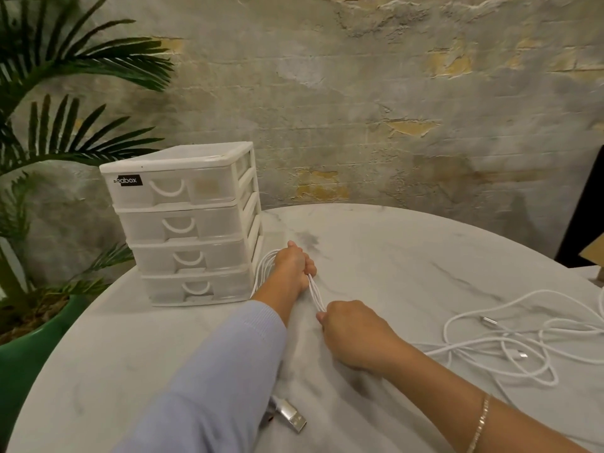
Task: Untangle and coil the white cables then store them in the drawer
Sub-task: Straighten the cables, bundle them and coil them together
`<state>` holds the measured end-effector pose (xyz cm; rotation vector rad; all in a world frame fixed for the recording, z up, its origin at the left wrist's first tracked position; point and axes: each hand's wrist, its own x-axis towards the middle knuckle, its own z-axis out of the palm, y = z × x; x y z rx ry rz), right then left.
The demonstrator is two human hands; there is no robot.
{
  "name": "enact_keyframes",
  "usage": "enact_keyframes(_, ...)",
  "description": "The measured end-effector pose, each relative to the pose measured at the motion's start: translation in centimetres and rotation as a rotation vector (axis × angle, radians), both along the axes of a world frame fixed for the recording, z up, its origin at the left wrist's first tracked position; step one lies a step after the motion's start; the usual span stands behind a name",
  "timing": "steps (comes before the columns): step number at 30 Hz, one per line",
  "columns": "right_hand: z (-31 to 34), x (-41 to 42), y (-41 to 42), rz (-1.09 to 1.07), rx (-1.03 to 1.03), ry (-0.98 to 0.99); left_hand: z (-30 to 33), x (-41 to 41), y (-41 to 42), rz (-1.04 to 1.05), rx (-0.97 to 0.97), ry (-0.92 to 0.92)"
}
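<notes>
Gripping cable bundle [315, 297] (taut): both hands.

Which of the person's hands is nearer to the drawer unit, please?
The left hand, gripping looped cable just beside the drawer unit's lower right corner. The right hand holds the same loops farther out on the table, toward the person.

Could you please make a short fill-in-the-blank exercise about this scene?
1. Both hands hold one bundle of white cable; the left hand is nearer the ____ unit.
2. The drawer unit has ____ drawers.
3. All its drawers are ____.
4. The loose cables lie beside the ____ hand.

Answers: drawer; four; closed; right
</notes>
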<state>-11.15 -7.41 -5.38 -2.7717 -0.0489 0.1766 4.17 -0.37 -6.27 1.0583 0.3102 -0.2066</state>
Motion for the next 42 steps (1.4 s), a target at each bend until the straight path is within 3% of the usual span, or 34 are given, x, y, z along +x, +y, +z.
enact_keyframes(8, 0.0, 1.2, -0.2, -0.179, 0.171, -0.061, 0.2, 1.1, 0.0, 0.036, 0.056, 0.039)
enact_keyframes(14, -0.2, 2.3, 1.2, -0.128, 0.035, -0.075, 0.2, 2.2, 0.5, 0.034, 0.016, 0.024)
enact_keyframes(23, 0.1, 3.0, 1.2, -0.23, 0.116, -0.011, 1.9, 0.9, 1.5, -0.196, 0.333, 0.002)
enact_keyframes(29, 0.4, 2.4, 1.0, -0.225, 0.165, 0.009, 1.7, -2.5, 1.3, -0.304, 0.135, 0.113)
enact_keyframes(42, -0.2, -0.9, 1.9, -0.053, -0.018, -0.154, 1.1, -3.3, 0.1, -0.238, 0.218, 0.146)
